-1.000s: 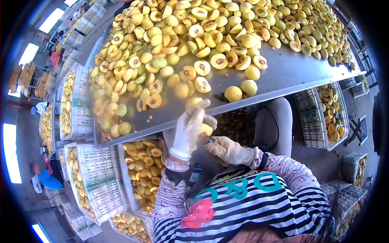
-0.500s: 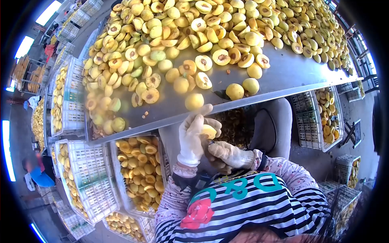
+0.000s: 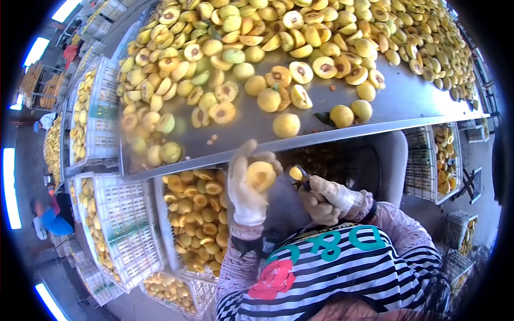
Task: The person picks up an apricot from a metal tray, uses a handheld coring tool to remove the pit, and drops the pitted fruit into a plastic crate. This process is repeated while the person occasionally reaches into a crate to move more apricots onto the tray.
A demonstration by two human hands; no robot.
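My left hand (image 3: 246,195), in a white glove, holds a yellow peach half (image 3: 261,175) with its hollowed cut face turned up. In my gloved right hand (image 3: 326,200) is a small pitting tool (image 3: 305,179) with a dark curved end, and a yellow piece (image 3: 295,173) shows at its tip. Both hands are apart, in front of my body and just below the metal table edge. Close beyond them on the table sits a whole-looking yellow peach (image 3: 286,125).
The metal table (image 3: 342,115) carries a big heap of peach halves (image 3: 321,48), many with stones in them. Left of my lap stands a crate of pitted halves (image 3: 195,224), with another white crate (image 3: 126,230) beside it. A crate (image 3: 428,160) stands at right. A person (image 3: 53,219) is far left.
My hands have moved apart. The left hand has drawn left with the peach half, now showing its hollow; the right hand has pulled right with the tool and a yellow piece at its tip.
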